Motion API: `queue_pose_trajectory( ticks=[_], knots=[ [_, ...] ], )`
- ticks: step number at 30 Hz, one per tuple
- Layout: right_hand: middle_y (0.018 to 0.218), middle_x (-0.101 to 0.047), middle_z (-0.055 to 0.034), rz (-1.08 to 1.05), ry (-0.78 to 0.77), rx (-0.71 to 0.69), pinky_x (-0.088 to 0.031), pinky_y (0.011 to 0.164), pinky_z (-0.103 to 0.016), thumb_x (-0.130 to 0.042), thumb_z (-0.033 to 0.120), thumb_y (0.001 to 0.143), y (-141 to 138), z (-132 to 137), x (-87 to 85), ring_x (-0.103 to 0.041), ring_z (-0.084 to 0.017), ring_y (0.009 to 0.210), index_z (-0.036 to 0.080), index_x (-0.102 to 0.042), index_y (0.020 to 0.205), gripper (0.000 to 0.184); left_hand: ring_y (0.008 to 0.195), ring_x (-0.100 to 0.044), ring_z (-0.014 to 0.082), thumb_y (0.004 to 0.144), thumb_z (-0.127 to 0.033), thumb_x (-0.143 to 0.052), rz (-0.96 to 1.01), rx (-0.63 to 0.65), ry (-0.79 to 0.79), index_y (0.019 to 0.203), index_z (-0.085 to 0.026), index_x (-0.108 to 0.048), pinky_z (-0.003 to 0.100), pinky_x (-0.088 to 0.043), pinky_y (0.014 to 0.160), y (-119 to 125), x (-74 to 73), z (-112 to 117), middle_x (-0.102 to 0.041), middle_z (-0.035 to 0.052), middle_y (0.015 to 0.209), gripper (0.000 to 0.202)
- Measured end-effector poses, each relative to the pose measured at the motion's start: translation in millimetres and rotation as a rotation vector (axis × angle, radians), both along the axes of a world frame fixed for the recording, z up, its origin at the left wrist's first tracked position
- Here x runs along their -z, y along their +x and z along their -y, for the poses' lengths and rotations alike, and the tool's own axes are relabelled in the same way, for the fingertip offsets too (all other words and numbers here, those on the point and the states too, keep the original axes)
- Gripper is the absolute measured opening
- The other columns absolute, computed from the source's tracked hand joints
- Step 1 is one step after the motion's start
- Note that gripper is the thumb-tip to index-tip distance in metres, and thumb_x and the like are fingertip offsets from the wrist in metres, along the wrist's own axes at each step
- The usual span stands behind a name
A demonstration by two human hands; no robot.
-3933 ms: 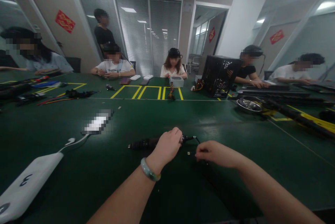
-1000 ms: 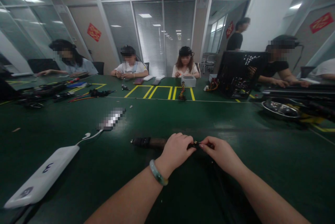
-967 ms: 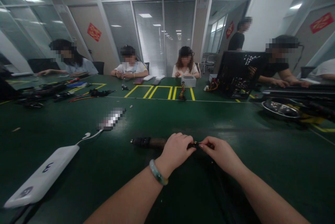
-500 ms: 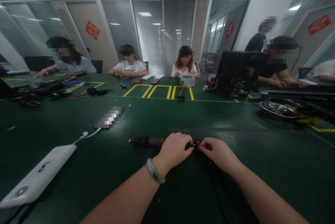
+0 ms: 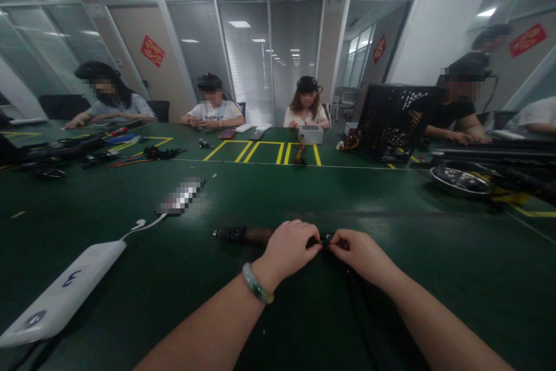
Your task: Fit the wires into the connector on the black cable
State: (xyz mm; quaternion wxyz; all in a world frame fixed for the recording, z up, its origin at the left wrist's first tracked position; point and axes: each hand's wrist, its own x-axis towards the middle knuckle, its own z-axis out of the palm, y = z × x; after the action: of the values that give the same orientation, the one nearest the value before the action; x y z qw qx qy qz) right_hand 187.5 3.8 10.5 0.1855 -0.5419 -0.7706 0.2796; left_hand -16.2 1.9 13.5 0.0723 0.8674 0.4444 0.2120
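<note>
A dark, slim cylindrical tool (image 5: 256, 237), much like an inline electric screwdriver, lies across the green table with its metal tip to the left. My left hand (image 5: 292, 246), a green bangle on its wrist, rests over the tool's right end, thumb and fingers pinched together. Close beside it, my right hand (image 5: 358, 252) is also closed in a pinch. Between the two sets of fingertips is something small and dark with tiny bright bits, too small to name. A dark cable-like strip (image 5: 356, 296) runs toward me below my right hand.
A white power bank (image 5: 65, 293) marked 3 lies at left, cabled to a phone (image 5: 180, 196). Across the table are cables (image 5: 160, 153), a white box (image 5: 311, 133), a black computer case (image 5: 386, 122) and a metal bowl (image 5: 460, 181). Several people sit opposite.
My hands hold nearly the same pinch, with only slight finger movement. In the background, a standing person has moved to the right.
</note>
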Motion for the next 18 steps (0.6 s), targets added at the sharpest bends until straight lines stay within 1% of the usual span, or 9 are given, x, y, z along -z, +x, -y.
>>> queue_pose_trajectory(
  ticks=[5, 10, 14, 18],
  knots=[
    [0.076, -0.067, 0.0009, -0.045, 0.009, -0.030, -0.038, 0.059, -0.023, -0.054, 0.029, 0.084, -3.5, 1.9, -1.4, -0.059, -0.014, 0.068, 0.021, -0.066, 0.081, 0.015, 0.088, -0.056, 0.0180, 0.085, -0.030, -0.060, -0.015, 0.008, -0.017, 0.091, -0.023, -0.060, 0.033, -0.041, 0.079, 0.4, -1.3, 0.4, -0.064, -0.0005, 0.092, 0.009],
    [0.080, -0.068, 0.0000, -0.103, -0.022, -0.027, -0.041, 0.063, -0.024, -0.053, 0.030, 0.085, -5.6, 2.0, -0.3, -0.061, -0.016, 0.073, 0.021, -0.067, 0.083, 0.016, 0.088, -0.056, 0.0181, 0.085, -0.026, -0.060, -0.038, 0.002, -0.013, 0.091, -0.023, -0.059, 0.034, -0.042, 0.078, 2.1, -1.3, 0.8, -0.063, -0.0010, 0.090, 0.007],
    [0.080, -0.069, -0.0001, -0.093, -0.040, -0.025, -0.041, 0.061, -0.024, -0.053, 0.031, 0.085, -4.8, 0.4, 1.7, -0.061, -0.015, 0.070, 0.020, -0.066, 0.084, 0.017, 0.087, -0.056, 0.0180, 0.084, -0.023, -0.058, -0.034, 0.001, -0.018, 0.091, -0.023, -0.059, 0.034, -0.041, 0.078, 2.2, -1.9, 1.5, -0.062, -0.0008, 0.090, 0.007],
    [0.078, -0.069, 0.0005, -0.098, -0.044, -0.034, -0.040, 0.060, -0.023, -0.053, 0.032, 0.086, -3.9, -1.4, 5.1, -0.061, -0.015, 0.069, 0.020, -0.065, 0.084, 0.017, 0.088, -0.056, 0.0190, 0.085, -0.027, -0.059, -0.038, 0.000, -0.003, 0.093, -0.023, -0.058, 0.034, -0.041, 0.079, 1.5, -1.6, 1.7, -0.062, -0.0004, 0.090, 0.009]
  ],
)
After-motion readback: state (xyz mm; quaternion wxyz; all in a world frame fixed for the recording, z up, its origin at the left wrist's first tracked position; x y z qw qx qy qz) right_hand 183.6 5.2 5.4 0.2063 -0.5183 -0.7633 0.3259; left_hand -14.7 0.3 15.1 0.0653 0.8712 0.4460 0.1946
